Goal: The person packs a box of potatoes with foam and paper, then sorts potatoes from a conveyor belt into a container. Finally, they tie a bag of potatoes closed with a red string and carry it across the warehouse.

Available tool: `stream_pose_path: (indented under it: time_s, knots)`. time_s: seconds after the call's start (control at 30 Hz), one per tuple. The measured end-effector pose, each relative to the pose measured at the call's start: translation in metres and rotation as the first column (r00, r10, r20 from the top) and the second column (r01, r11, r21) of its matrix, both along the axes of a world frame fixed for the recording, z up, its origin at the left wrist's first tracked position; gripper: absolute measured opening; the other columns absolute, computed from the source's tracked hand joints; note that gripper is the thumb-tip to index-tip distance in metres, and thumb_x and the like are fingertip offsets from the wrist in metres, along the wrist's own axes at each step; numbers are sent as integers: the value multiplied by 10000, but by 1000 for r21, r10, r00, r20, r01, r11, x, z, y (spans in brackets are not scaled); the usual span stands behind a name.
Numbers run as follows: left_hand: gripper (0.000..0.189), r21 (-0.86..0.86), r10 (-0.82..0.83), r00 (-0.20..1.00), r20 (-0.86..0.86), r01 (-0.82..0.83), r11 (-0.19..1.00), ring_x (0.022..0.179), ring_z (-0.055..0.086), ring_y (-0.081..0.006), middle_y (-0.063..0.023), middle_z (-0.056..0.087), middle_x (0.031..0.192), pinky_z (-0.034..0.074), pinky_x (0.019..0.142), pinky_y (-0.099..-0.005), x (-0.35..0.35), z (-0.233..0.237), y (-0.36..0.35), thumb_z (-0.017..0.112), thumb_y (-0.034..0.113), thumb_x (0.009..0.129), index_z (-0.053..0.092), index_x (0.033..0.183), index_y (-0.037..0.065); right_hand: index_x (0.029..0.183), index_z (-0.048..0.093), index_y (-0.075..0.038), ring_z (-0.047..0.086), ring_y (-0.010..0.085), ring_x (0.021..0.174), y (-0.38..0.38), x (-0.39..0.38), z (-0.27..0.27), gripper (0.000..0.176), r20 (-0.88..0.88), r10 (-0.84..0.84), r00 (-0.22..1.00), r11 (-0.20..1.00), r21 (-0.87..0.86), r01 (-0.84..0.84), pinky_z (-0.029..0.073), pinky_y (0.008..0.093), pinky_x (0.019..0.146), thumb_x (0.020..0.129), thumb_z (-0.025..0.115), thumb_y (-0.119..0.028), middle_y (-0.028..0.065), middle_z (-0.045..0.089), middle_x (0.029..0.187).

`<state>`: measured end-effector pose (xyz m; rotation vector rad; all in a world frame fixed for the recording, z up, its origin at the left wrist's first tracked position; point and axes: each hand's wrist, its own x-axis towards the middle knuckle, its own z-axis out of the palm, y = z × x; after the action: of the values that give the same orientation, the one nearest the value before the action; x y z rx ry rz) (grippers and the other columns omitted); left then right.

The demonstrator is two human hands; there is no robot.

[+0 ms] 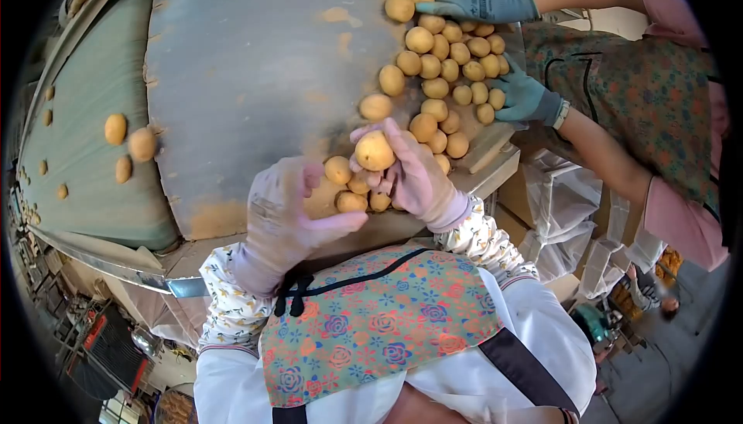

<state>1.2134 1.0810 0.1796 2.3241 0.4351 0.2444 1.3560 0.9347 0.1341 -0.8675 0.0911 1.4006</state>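
The grey tabletop (248, 75) stretches out before the wearer; above its near right part, the right hand (410, 172), in a soiled pale glove, has its fingers closed around one round potato (374, 151); the left hand (282, 211), gloved alike, is over the tabletop's near edge, partly open, thumb stretched towards the right hand and fingers loosely curled, with nothing visible in its grasp; between the two hands a small cluster of potatoes (351, 202) lies at that same near edge; a larger heap of potatoes (439, 47) covers the tabletop's right side; a co-worker in a floral apron (619, 91) stands beyond the right edge, one teal-gloved hand (484, 0) on the heap's far part and the other teal-gloved hand (526, 95) against its outer side; a green conveyor belt (93, 192) adjoins the tabletop's left edge, with scattered potatoes (115, 129) on it; translucent plastic bags (557, 192) hang beyond the tabletop's near right corner
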Motion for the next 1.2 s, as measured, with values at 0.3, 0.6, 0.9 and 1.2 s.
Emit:
stream_pose_path:
  time_s: [0.3, 0.6, 0.9, 1.2]
  knots:
    - [262, 229, -159, 987, 38, 146, 962, 567, 478, -311, -79, 452, 604, 378, 565, -417, -2, -4, -13, 691, 96, 818, 479, 665, 101, 1344, 435, -93, 568, 135, 856, -29, -49, -24, 391, 157, 228, 961, 972, 22, -234, 518, 223, 680, 997, 533, -245, 56, 538, 1086]
    - [263, -458, 223, 891, -394, -401, 793, 629, 541, -98, -20, 564, 667, 421, 556, -250, -85, 14, 46, 557, 234, 984, 624, 866, 9, 1366, 402, 4, 561, 184, 1100, -15, -4, -4, 559, 769, 95, 633, 994, -37, -104, 482, 313, 900, 910, 653, -200, 114, 558, 1198]
    - [179, -523, -527, 500, -687, 164, 837, 656, 655, -205, -97, 660, 731, 498, 606, -279, -167, 77, 50, 623, 197, 881, 640, 938, 29, 1453, 343, -65, 296, 546, 1304, -66, 4, -39, 956, 756, 585, -295, 804, -588, 87, 303, 591, 1071, 694, 763, -468, 274, 300, 1460]
    - [183, -404, 38, 820, -572, -321, 857, 575, 599, -263, -88, 637, 703, 486, 575, -364, -107, 68, 35, 656, 204, 864, 638, 970, 56, 1386, 427, -94, 385, 419, 1269, -46, 9, -19, 903, 779, 478, -406, 841, -539, -44, 348, 484, 1056, 628, 814, -395, 221, 416, 1351]
